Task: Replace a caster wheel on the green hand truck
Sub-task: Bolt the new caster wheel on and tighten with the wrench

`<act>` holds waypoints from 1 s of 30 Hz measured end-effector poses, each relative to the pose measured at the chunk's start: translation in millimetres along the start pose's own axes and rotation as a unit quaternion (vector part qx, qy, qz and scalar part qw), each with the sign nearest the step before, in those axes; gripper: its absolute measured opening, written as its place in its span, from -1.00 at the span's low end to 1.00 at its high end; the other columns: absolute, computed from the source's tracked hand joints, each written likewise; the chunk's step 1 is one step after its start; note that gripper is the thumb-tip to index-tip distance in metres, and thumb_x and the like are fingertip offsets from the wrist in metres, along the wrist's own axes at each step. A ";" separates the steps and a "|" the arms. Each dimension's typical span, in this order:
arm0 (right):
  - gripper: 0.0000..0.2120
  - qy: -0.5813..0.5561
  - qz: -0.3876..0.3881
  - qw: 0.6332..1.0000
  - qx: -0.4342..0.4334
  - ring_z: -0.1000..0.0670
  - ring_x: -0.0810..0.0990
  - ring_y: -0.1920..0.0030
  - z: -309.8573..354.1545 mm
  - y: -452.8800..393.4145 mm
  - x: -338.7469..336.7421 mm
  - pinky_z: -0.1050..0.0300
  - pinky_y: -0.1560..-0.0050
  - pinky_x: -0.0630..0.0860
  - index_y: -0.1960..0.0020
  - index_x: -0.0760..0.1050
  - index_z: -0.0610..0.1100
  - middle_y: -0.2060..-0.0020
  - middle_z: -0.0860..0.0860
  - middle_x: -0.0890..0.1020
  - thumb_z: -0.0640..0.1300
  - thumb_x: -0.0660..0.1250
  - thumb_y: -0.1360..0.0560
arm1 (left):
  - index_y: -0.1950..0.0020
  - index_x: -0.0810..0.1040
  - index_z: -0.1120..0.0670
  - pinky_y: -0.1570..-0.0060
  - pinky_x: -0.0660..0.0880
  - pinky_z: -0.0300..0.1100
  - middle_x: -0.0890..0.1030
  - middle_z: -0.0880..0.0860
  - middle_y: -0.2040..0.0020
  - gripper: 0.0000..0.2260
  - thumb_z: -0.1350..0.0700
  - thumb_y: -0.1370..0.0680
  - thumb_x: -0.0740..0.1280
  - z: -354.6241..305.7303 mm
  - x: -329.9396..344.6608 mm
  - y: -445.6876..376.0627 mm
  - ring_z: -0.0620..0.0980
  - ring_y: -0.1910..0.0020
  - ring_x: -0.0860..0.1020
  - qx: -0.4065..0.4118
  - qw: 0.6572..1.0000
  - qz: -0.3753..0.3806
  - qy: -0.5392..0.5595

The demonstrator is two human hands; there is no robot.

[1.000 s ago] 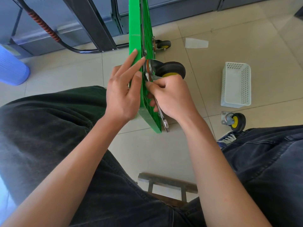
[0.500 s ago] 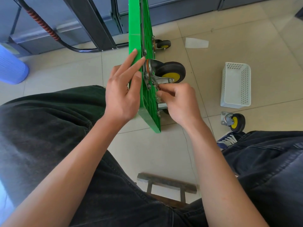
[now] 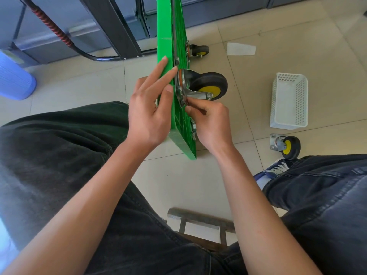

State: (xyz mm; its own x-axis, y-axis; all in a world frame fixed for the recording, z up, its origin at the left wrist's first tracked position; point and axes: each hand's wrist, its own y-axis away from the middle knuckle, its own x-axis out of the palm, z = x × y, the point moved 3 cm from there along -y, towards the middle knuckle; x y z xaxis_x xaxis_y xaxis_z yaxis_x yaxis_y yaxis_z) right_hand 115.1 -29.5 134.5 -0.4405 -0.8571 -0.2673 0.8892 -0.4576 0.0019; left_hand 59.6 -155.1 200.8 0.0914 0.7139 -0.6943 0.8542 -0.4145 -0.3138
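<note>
Tiled floor (image 3: pixel 297 46) is carrying the upended green hand truck (image 3: pixel 164 26); left hand (image 3: pixel 149 114) is pressing it flat-fingered, right hand (image 3: pixel 208 120) is pinching something tiny at the caster wheel (image 3: pixel 210 86) plate.

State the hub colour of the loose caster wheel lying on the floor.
Yellow, inside a black tyre: the loose caster wheel shows in the head view.

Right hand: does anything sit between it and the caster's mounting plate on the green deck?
Nothing visible does. The right hand already has its fingertips pinched at the mounting plate of the caster wheel.
</note>
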 end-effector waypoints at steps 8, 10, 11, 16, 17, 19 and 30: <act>-0.74 -0.032 -0.002 0.999 0.020 0.13 0.68 -0.13 2.3 0.6 4.8 0.03 -0.23 0.61 -0.27 0.67 -0.11 -0.11 0.07 0.73 -0.21 0.40 -0.59 | -0.42 0.54 0.09 -0.20 0.30 -0.49 0.43 0.04 -0.51 -0.65 0.15 -0.68 0.14 -0.5 -0.1 0.4 -0.09 -0.31 0.44 0.000 1.000 -0.001 0.008; -0.74 -0.032 -0.001 0.999 0.021 0.14 0.68 -0.11 1.6 0.1 4.9 0.04 -0.21 0.61 -0.26 0.67 -0.11 -0.10 0.07 0.74 -0.20 0.40 -0.59 | -0.42 0.54 0.09 -0.20 0.30 -0.48 0.43 0.04 -0.51 -0.65 0.15 -0.68 0.15 0.2 0.1 0.5 -0.08 -0.32 0.44 -0.003 1.000 -0.001 0.008; -0.74 -0.031 0.000 0.999 0.021 0.15 0.68 -0.10 1.8 0.3 4.7 0.06 -0.20 0.61 -0.26 0.67 -0.12 -0.10 0.07 0.74 -0.20 0.40 -0.59 | -0.42 0.55 0.10 -0.20 0.30 -0.48 0.43 0.04 -0.51 -0.65 0.15 -0.68 0.15 0.4 0.0 0.4 -0.08 -0.32 0.44 -0.003 1.000 -0.001 0.008; -0.78 0.025 0.006 1.000 -0.015 0.06 0.69 -0.06 7.8 1.1 2.7 0.01 -0.12 0.64 -0.21 0.69 -0.10 -0.04 0.06 0.75 -0.16 0.39 -0.59 | -0.41 0.55 0.09 -0.18 0.30 -0.49 0.43 0.04 -0.51 -0.66 0.16 -0.68 0.15 -1.3 -0.2 0.0 -0.07 -0.29 0.44 -0.002 1.000 -0.003 0.010; -0.79 0.037 0.011 0.999 -0.016 0.03 0.70 -0.01 9.4 0.8 2.4 -0.03 -0.06 0.64 -0.18 0.71 -0.10 0.01 0.06 0.75 -0.14 0.38 -0.60 | -0.41 0.55 0.09 -0.18 0.29 -0.50 0.43 0.04 -0.50 -0.66 0.16 -0.68 0.15 -1.6 -0.3 0.0 -0.07 -0.29 0.44 -0.002 1.000 -0.003 0.010; -0.82 0.055 0.025 0.998 -0.004 0.00 0.69 0.13 14.0 0.3 0.6 -0.07 0.07 0.64 -0.06 0.74 -0.11 0.15 0.05 0.75 -0.11 0.37 -0.60 | -0.41 0.55 0.09 -0.18 0.29 -0.51 0.43 0.04 -0.50 -0.65 0.16 -0.68 0.15 -1.3 -0.4 0.4 -0.09 -0.29 0.43 -0.003 1.000 -0.004 0.010; -0.76 -0.054 0.104 0.986 0.121 0.02 0.60 0.46 35.7 -3.4 -14.5 0.19 0.46 0.51 0.16 0.67 -0.20 0.34 -0.07 0.67 -0.11 0.38 -0.63 | -0.42 0.55 0.08 -0.20 0.29 -0.50 0.43 0.03 -0.50 -0.66 0.16 -0.68 0.15 -0.6 0.4 0.2 -0.08 -0.32 0.43 -0.003 1.000 -0.003 0.012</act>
State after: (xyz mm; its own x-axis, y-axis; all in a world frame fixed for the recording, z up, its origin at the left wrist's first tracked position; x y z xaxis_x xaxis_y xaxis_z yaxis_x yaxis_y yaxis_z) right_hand 114.1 -24.0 172.7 -0.2735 -0.9527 -0.1326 0.9119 -0.3007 0.2794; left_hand 60.1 -154.5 200.9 0.0996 0.7297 -0.6765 0.8580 -0.4072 -0.3129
